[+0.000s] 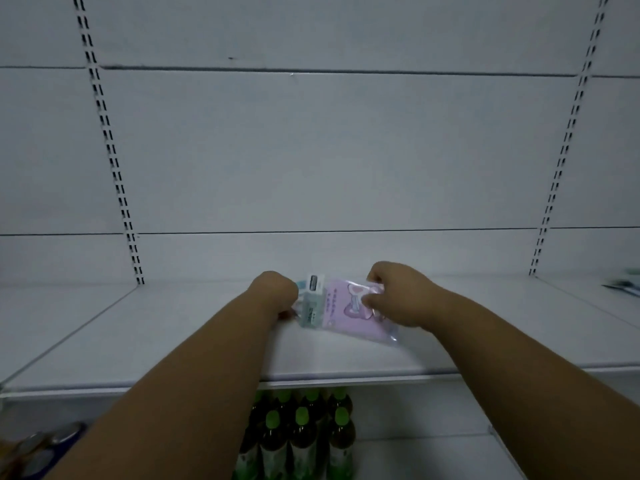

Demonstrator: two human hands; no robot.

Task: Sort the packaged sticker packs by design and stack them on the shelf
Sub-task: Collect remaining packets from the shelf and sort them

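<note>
**On the white shelf, both hands settle a pink sticker pack**

On the broad white shelf (173, 341), bare apart from what the hands hold and some blurred packaging at the far right edge, both forearms reach in from below. Underneath, a cluster of green-capped bottles (301, 441) stands on the lower level.

The left hand (275, 294) is curled closed at the left end of the packs, its fingertips hidden, so exactly what it pinches cannot be told. The right hand (394, 296) grips the right end of the sticker pack (343, 313), thumb on the face and fingers over the far edge.

The pack sits near the middle of the shelf, close to the back wall, tilted with its right corner toward the front. It looks like a clear glossy sleeve around a pink card printed with a bow-like cartoon and small text, too blurred to read. A pale header card (313, 299) with a dark barcode-like patch lies at its left end; it may belong to a second pack.

To place it well, I would square the edges against the matching design, lower it flat, and release both ends together, since slick sleeves probably slide.
</note>
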